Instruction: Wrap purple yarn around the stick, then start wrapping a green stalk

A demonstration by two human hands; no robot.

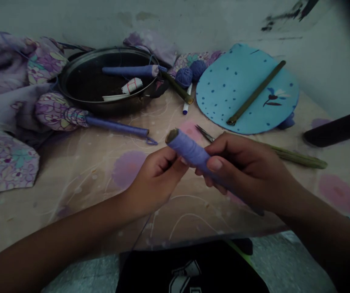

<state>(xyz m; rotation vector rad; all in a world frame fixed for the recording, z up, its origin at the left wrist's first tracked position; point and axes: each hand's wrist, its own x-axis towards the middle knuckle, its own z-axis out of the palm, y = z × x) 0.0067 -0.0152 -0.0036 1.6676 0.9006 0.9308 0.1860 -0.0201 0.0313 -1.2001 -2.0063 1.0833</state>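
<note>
A stick wrapped in purple-blue yarn [190, 151] is held at a slant over the near part of the table, its cut, hollow-looking end pointing up and left. My right hand [244, 167] is closed around its middle, thumb on top. At the upper end, my left hand [159, 177] pinches the wrapping from below with thumb and fingers. A thin strand of yarn [142, 232] hangs beneath my left hand towards my lap. Just beyond my right hand lie scissors [204, 133], their handles hidden by it.
Behind stands a dark pan [80, 95] holding another wrapped stick [129, 71]. Yarn balls [183, 77], a marker [187, 103] and bare green sticks [257, 93] lie around, one across a blue dotted mat [214, 85]. A cloth-topped wrapped stick [116, 125] lies left, beside flowered cloth [7, 162].
</note>
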